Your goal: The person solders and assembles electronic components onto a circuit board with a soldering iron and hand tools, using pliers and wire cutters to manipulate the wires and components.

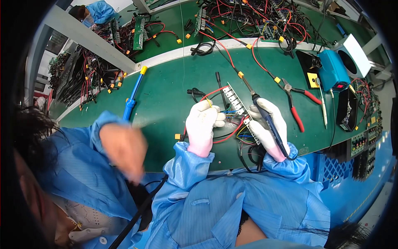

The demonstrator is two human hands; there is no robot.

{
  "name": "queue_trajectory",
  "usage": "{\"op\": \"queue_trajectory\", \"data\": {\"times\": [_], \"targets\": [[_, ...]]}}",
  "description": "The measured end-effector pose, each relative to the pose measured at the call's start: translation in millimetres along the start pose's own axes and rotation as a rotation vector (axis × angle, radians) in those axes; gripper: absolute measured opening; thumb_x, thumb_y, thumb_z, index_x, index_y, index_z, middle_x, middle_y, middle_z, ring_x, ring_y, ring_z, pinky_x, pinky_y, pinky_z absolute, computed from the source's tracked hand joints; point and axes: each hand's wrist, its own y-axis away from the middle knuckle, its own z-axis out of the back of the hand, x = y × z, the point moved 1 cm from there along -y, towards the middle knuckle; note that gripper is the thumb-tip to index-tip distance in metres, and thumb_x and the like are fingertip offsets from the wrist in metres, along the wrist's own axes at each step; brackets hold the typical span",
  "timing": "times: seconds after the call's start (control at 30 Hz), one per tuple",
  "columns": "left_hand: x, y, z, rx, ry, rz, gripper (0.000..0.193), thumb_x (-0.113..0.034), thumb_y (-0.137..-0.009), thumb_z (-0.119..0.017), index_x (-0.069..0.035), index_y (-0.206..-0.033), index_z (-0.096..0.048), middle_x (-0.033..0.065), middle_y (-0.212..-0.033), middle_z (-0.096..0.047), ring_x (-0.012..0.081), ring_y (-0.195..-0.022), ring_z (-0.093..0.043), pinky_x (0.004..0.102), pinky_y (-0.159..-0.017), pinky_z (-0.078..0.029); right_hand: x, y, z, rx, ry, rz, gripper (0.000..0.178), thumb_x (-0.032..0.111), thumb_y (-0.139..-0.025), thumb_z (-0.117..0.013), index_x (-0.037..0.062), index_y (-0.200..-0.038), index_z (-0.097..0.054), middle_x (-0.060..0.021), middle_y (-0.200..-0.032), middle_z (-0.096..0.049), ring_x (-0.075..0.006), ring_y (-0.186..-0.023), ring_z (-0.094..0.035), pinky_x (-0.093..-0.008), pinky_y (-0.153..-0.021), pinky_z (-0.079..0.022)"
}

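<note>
My left hand, in a white glove, is closed in a pinch on a thin yellow wire whose tip sticks up past the fingers. My right hand, also gloved, grips the dark blue handle of a soldering iron, its metal tip angled up and left, away from the board. Between my hands lies a narrow circuit board with a row of pale parts, and the right fingers rest against its edge. Red, blue and yellow wires run from it; some pass behind my left hand. A red wire loops below it.
Red-handled cutters and a teal soldering station are at the right. A blue solder sucker lies left. Beside me a co-worker's bare hand is blurred. Wired boards pile up at the back.
</note>
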Motion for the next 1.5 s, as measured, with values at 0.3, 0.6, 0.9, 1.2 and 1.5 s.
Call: {"op": "queue_trajectory", "data": {"times": [0.3, 0.6, 0.9, 1.2, 1.5], "targets": [[-123, -100, -3, 1.173, -1.281, -0.831, 0.032, -0.003, -0.070, -0.069, -0.010, -0.101, -0.068, 0.0060, -0.094, -0.053, 0.0200, -0.084, -0.050, 0.0309, -0.073, -0.044, -4, 12, -11, -0.103, 0.015, 0.061, 0.062, 0.000, -0.073, -0.070, 0.0014, -0.130, -0.046, -0.0197, -0.119, -0.057, -0.0271, -0.103, -0.062, -0.0330, -0.083, -0.051], [-120, -87, 8, 1.174, -1.282, -0.814, 0.036, -0.010, -0.064, -0.070, -0.010, -0.099, -0.067, 0.0058, -0.094, -0.053, 0.0213, -0.082, -0.049, 0.0296, -0.074, -0.042, -3, 22, -12, -0.054, 0.069, 0.176, 0.063, 0.000, -0.071, -0.071, 0.0019, -0.129, -0.047, -0.0182, -0.119, -0.058, -0.0263, -0.104, -0.062, -0.0333, -0.083, -0.051], [-72, -58, -2, 0.716, -0.640, -0.104, 0.037, -0.011, -0.077, -0.067, 0.000, -0.111, -0.060, 0.0103, -0.091, -0.060, 0.0172, -0.070, -0.057, 0.0265, -0.061, -0.048, -15, 33, 7, -0.223, -0.105, 0.061, 0.068, 0.003, -0.075, -0.071, -0.0007, -0.134, -0.039, -0.0226, -0.123, -0.053, -0.0294, -0.108, -0.059, -0.0363, -0.089, -0.049], [-9, -22, -10, 0.422, -0.163, 0.343, 0.028, -0.011, -0.087, -0.062, 0.006, -0.109, -0.058, 0.0121, -0.086, -0.063, 0.0125, -0.059, -0.058, 0.0198, -0.051, -0.046, -19, 34, 8, -0.242, -0.255, 0.059, 0.066, -0.006, -0.074, -0.067, -0.0004, -0.133, -0.040, -0.0248, -0.123, -0.053, -0.0302, -0.108, -0.059, -0.0325, -0.085, -0.052], [-15, 2, -22, 0.237, -0.368, 0.137, 0.025, -0.008, -0.085, -0.063, 0.006, -0.107, -0.060, 0.0114, -0.086, -0.064, 0.0132, -0.063, -0.059, 0.0215, -0.055, -0.049, -31, 25, 7, -0.173, -0.236, 0.119, 0.063, -0.004, -0.078, -0.065, -0.0017, -0.135, -0.038, -0.0247, -0.125, -0.051, -0.0308, -0.109, -0.058, -0.0346, -0.088, -0.051]]}}
